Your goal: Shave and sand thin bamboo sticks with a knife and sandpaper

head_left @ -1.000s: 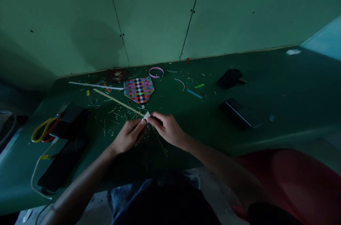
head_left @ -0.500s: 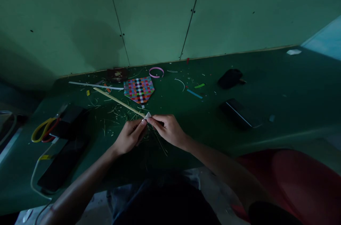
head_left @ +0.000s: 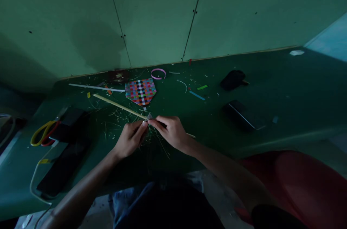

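Observation:
A long, pale wooden stick (head_left: 119,106) slants across the green table, its far end pointing left toward the wall. My left hand (head_left: 131,137) is closed, thumb and fingers pinched round the near part of the stick. Close against it, my right hand (head_left: 170,130) also pinches at the stick, whose other end shows just past the wrist. A small, pale grey triangular piece (head_left: 149,116) pokes up between both sets of fingertips; its material is unclear. Just beyond lies a colourful woven mat (head_left: 140,91) with a pointed lower edge.
Thin shavings (head_left: 116,117) litter the table around the stick. A white strip (head_left: 94,87) and a pink loop (head_left: 158,74) lie farther back. Scissors (head_left: 43,133) and dark boxes (head_left: 63,164) are at left. A black case (head_left: 238,115) and dark pouch (head_left: 233,79) sit at right.
The stick's far end has swung slightly down and left, and its other end now shows beyond my right wrist. The grey piece is tilted differently. Both hands stay together.

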### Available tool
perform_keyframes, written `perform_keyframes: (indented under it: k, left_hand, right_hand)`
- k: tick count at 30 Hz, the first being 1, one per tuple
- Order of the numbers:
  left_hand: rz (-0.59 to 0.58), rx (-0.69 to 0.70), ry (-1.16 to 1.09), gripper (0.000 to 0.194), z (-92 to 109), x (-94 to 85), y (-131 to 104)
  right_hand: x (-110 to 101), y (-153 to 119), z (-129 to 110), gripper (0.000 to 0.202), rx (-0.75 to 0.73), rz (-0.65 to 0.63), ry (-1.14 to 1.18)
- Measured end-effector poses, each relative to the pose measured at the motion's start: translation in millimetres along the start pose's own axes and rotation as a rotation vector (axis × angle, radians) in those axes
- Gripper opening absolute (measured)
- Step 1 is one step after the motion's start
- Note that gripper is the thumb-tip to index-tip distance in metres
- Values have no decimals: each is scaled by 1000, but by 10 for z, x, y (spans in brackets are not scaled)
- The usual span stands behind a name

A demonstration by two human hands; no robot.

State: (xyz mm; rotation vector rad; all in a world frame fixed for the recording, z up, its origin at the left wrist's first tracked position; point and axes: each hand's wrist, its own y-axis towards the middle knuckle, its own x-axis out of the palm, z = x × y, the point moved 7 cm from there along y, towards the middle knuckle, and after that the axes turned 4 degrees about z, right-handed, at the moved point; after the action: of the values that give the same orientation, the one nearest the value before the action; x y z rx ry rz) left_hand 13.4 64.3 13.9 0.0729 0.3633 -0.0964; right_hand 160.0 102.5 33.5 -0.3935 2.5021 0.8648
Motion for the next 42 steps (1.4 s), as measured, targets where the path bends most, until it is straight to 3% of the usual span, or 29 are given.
perform_keyframes:
  k: [8, 17, 22, 24, 27, 33, 38, 42]
  left_hand:
    - [121, -44, -27, 47, -44, -153, 15]
    - [134, -48, -103, 47, -39, -259, 12]
    - [392, -56, -209, 45, -121, -710, 40]
    - [427, -61, -214, 44, -144, -799, 59]
    - [390, -86, -262, 44, -161, -724, 68]
    - [231, -46, -357, 37, -106, -326, 26]
    - [303, -46, -449, 29, -162, -271, 50]
    - [328, -92, -571, 27, -212, -297, 94]
  right_hand:
    - [32, -8, 65, 44, -3, -62, -109]
    - [-66, 57, 61, 45, -69, -100, -269]
    - [-261, -48, 247, 46, -99, -105, -343]
    - [-350, -115, 341, 47, -82, -89, -370]
    - [-433, -166, 416, 46, -64, -73, -369]
    - [-401, -86, 378, 39, 58, -151, -202]
    - [-225, -57, 167, 35, 186, -290, 25]
    - [63, -105, 19, 31, 352, -514, 388]
